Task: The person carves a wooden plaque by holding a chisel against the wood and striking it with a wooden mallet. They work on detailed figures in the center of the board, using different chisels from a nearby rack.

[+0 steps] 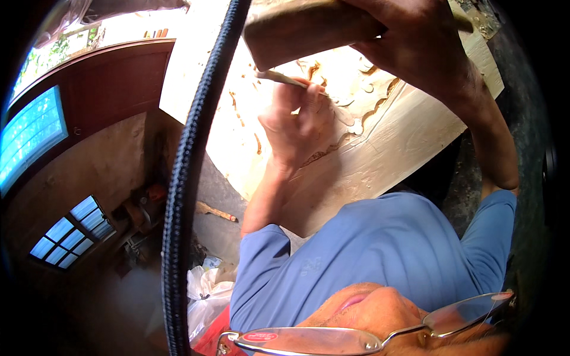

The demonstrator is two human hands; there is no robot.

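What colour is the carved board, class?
The board is pale tan, glaring almost white in the brightest light, as the head view shows.

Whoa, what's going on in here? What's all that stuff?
A person in a blue shirt is at a pale wooden board with a curly carved pattern on it. The left hand grips a thin tool, something like a chisel, over the board. The right hand holds a chunky wooden block, like a mallet, near the tool's end. I can't tell whether they touch.
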